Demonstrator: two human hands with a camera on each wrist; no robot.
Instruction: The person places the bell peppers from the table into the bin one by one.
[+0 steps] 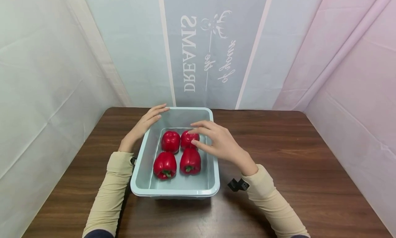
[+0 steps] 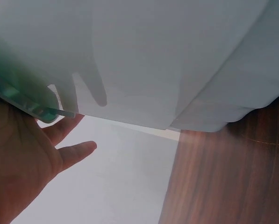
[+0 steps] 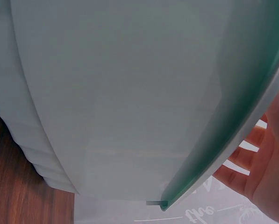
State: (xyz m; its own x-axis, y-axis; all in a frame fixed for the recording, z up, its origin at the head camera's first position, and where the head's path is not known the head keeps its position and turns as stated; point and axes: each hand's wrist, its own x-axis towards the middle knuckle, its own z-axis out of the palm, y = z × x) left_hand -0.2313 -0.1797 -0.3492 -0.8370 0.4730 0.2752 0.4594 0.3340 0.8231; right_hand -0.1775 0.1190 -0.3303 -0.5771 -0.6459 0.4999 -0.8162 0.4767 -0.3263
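Observation:
Several glossy red bell peppers lie inside a pale blue plastic bin (image 1: 174, 192). The front left pepper (image 1: 162, 162) and front right pepper (image 1: 190, 160) show green stems. Behind them are the back left pepper (image 1: 170, 141) and the back right pepper (image 1: 185, 141), partly covered by fingers. My left hand (image 1: 143, 126) is at the bin's far left corner, its fingers stretched along the rim. Over the right rim reaches my right hand (image 1: 218, 140), fingers loosely extended above the back right pepper; I cannot tell whether they touch it. Both wrist views mostly show the bin's outer wall (image 2: 130, 70).
The bin stands on a dark brown wooden table (image 1: 272, 145), near its back edge. Pale fabric (image 1: 362, 86) hangs on both sides, and a printed cloth (image 1: 213, 52) with mirrored lettering hangs at the back.

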